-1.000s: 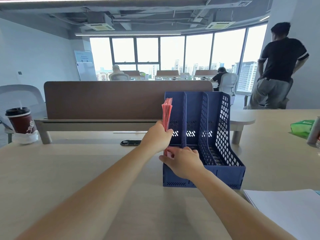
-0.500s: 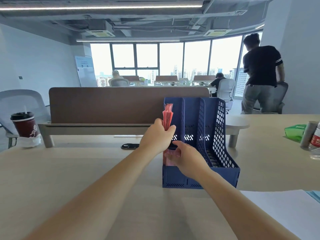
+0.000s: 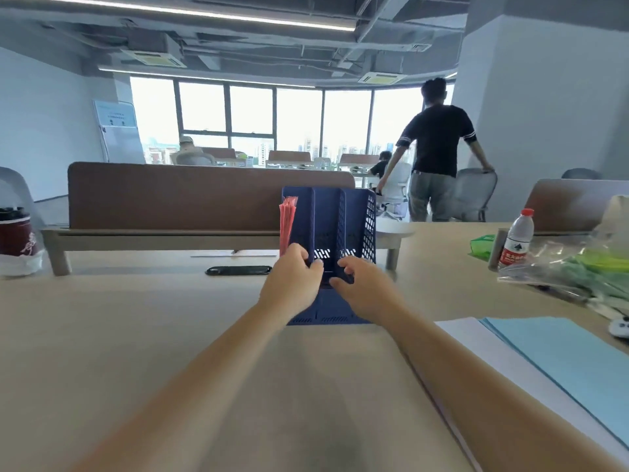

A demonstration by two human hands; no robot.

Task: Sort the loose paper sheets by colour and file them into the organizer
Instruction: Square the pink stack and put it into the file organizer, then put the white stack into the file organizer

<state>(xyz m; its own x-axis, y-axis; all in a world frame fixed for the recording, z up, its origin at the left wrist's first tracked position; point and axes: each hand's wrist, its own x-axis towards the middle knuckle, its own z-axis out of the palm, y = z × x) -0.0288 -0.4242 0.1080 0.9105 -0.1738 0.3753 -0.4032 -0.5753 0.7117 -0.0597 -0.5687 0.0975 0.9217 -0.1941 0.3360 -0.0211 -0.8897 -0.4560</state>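
1. The red sheets (image 3: 288, 223), lifted by the left hand (image 3: 292, 282) a second ago, now stand in the organizer (image 3: 357, 212), leftmost slot, just above that hand (red looks filed).
2. Both hands grip dividers with curled fingers: the left beside the red stack, the right hand (image 3: 362, 287) one divider over.
3. Blue sheets (image 3: 561, 362) wait on the desk (image 3: 170, 335), right of the right hand.

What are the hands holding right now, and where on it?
Both grip the blue perforated plastic file organizer: left hand on the front edge of the divider beside the red paper sheets, right hand on the next divider over.
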